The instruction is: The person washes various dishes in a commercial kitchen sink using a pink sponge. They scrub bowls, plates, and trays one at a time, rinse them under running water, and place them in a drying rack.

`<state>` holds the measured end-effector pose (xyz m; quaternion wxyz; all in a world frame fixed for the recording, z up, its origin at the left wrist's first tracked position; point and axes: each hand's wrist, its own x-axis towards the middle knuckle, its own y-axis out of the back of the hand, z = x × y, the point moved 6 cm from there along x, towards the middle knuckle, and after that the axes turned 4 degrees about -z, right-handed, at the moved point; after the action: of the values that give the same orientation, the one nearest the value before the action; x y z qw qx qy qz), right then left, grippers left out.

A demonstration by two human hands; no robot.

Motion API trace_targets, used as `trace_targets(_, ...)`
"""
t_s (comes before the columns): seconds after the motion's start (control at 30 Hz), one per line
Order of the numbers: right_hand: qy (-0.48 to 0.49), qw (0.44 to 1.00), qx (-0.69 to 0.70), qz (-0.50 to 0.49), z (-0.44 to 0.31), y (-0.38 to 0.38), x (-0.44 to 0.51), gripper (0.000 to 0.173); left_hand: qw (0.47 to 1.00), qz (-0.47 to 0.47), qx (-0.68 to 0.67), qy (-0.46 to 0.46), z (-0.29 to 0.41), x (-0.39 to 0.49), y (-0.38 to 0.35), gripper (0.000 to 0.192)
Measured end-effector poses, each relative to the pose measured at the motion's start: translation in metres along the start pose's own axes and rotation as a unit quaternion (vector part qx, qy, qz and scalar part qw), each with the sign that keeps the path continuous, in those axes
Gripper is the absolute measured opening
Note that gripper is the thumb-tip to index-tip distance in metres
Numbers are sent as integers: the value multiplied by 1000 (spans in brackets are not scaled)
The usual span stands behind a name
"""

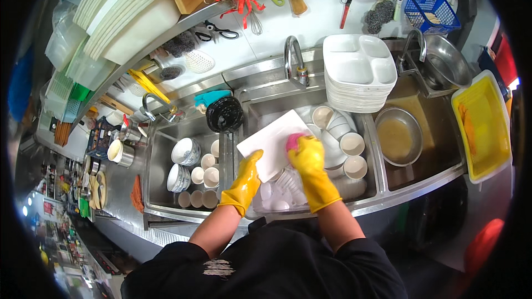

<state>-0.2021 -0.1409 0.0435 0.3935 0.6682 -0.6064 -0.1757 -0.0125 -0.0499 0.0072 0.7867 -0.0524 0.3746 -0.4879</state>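
Note:
My left hand, in a yellow rubber glove, grips the lower left edge of a white rectangular plate. The plate is tilted above the middle sink basin. In a matching glove, my right hand closes around a pink scrubbing pad, which rests against the plate's right side. White cups, bowls and small spoons crowd the basin beneath and beside the plate. Part of that crockery is hidden by the plate and my hands.
Stacked compartment trays stand behind the basin, right of a faucet. Patterned bowls and cups fill part of the left basin. The right basin holds a metal bowl in cloudy water. A black basket sits at the left divider; a yellow tub stands far right.

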Motion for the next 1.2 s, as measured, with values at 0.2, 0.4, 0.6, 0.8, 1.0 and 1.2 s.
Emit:
trace_targets(0.2,-93,990,-31,98,55,-23,34,22,996,4,88,-16,15,-29,-28,48)
trace_targets(0.4,57,994,96,14,-15,-49,39,21,963,-10,268,10,40,8,9,32)
trace_targets(0.6,152,912,379,-42,-75,-55,24,18,964,-41,262,-2,56,-15,-2,27)
trace_targets(0.8,38,957,255,133,-2,-58,75,21,955,-10,295,-18,54,-39,5,24)
trace_targets(1.0,-237,900,367,18,33,-86,73,25,950,-19,295,-105,43,-52,7,30)
trace_targets(1.2,-119,971,203,38,3,-63,26,12,993,23,105,-42,30,-36,11,36)
